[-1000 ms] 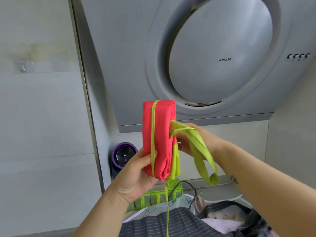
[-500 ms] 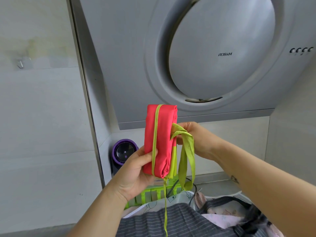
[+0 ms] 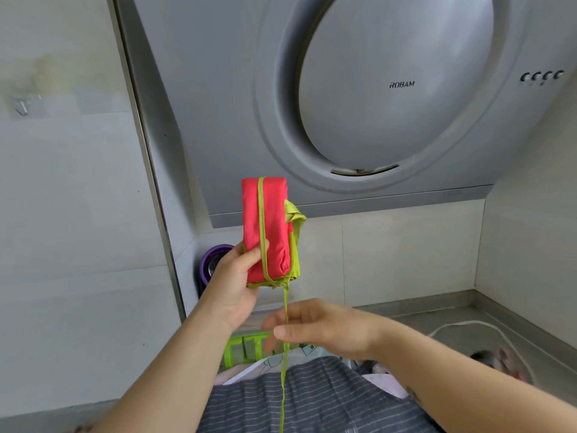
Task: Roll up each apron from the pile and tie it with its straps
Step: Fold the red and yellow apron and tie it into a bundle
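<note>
A red apron rolled into a tight bundle (image 3: pixel 271 229) with lime-green trim stands upright in the air, gripped at its lower end by my left hand (image 3: pixel 239 282). One thin green strap runs lengthwise over the roll. Another thin green strap (image 3: pixel 283 364) hangs straight down from the bundle's bottom. My right hand (image 3: pixel 315 328) is below the roll, blurred, with thumb and fingers closing around that hanging strap. A pile of aprons lies underneath, topped by a grey striped one (image 3: pixel 312 398).
A large grey range hood (image 3: pixel 390 89) fills the wall behind the roll. A purple round device (image 3: pixel 212 260) and a green rack (image 3: pixel 246 348) stand behind my left hand. A white cord (image 3: pixel 487 329) lies on the steel counter at right.
My right hand let go of the wide green loop beside the roll and dropped below it to the hanging thin strap. The loop is now tucked against the bundle's right side.
</note>
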